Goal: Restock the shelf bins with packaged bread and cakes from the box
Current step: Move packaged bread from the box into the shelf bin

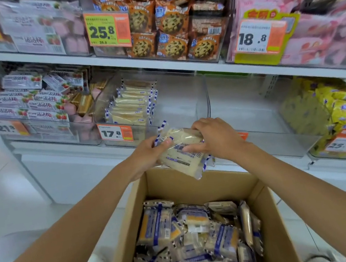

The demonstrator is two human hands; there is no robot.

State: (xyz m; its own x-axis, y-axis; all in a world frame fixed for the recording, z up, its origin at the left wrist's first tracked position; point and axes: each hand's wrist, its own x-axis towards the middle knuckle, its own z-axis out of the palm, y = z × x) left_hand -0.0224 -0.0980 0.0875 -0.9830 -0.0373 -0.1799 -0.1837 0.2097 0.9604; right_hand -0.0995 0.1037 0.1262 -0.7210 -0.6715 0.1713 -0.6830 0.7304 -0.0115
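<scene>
Both hands hold a small stack of pale bread packs (181, 152) with blue-checked edges above the far rim of the cardboard box (272, 217). My left hand (148, 152) grips the stack's left end, thumb on top. My right hand (214, 137) grips its right side, fingers curled over the top. Several more of the same packs (194, 242) fill the box. Just beyond the hands stands a clear shelf bin (140, 134) tagged 17.8, with a row of matching bread packs (133, 105) on its left; its right part looks bare.
Strawberry-labelled packs (30, 102) fill the bin to the left. Chocolate-chip cookie packs (170, 27) sit on the shelf above, pink packs (312, 37) at upper right. Yellow packs (343, 107) crowd a bin at right. The white shelf base (70, 172) faces the box.
</scene>
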